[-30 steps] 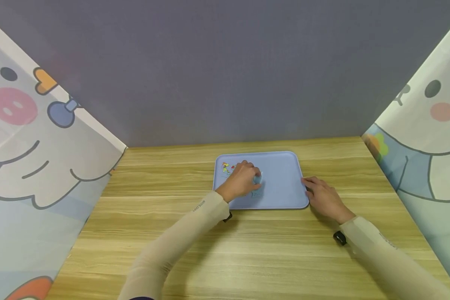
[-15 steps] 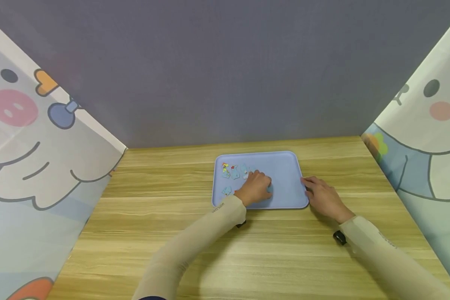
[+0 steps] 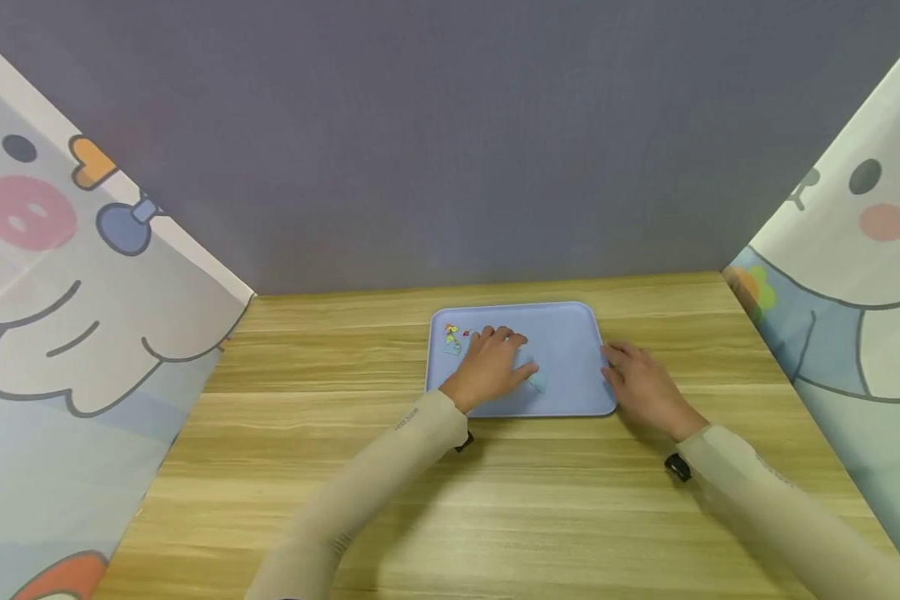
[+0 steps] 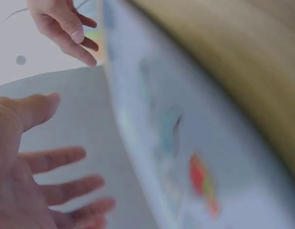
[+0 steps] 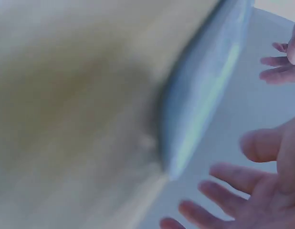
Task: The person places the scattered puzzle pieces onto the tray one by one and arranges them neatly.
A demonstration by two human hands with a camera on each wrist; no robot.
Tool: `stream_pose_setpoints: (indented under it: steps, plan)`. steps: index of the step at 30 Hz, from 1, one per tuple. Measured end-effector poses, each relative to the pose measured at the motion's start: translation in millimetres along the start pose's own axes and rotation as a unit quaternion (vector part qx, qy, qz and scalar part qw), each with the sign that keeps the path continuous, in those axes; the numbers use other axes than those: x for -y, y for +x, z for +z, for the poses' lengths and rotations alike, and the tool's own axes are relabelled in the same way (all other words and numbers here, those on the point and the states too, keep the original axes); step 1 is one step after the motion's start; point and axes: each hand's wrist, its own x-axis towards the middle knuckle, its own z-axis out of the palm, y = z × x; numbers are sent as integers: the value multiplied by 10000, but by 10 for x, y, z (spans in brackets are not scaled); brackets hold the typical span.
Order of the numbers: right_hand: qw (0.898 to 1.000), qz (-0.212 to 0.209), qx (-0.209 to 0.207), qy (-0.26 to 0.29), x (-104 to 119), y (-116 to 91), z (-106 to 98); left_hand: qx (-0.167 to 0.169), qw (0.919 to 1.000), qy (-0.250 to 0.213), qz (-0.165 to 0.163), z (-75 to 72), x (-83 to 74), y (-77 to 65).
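A light-blue tray (image 3: 570,333) bears several flat, printed pieces that look like jigsaw pieces. My left hand (image 3: 486,367) hovers over its left half, fingers spread and nothing held. A pale-blue piece (image 3: 537,381) lies by the thumb; a yellow-marked piece (image 3: 452,342) shows near the tray's left end. Other pieces are hidden under the hand. In the left wrist view, a blurred red and yellow print (image 4: 200,176) shows on the tray. At the tray's right edge is my right hand (image 3: 648,392), fingers loosely extended; the right wrist view shows it beside the rim, holding nothing.
The tray sits on a wood-grain table (image 3: 540,500) toward the back. A grey panel (image 3: 450,150) rises behind the table, with cartoon-printed sheets (image 3: 37,350) at the left and right sides.
My left hand curled and shifted right and nearer over the tray, then came back left with its fingers spread. The pale-blue piece now lies uncovered by its thumb. The right hand moved slightly.
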Motion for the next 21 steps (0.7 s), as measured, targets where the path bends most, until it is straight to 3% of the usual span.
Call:
stream_pose_setpoints:
  steps: [4,8,14,21]
  plan:
    - [9999,-29,-89,-51,252,72,-148,-149,9990,-212,-373,-231,157,-227]
    - [9995,-100,-44,-309,538,124,-273,-287,9969,-259,-691,-360,306,-465]
    - [9973,-193,143,-694,748,157,-304,-220,9968,26,-770,-384,376,-711]
    - [9976,-231,130,-639,766,160,-271,-274,9965,50,-783,-358,348,-763]
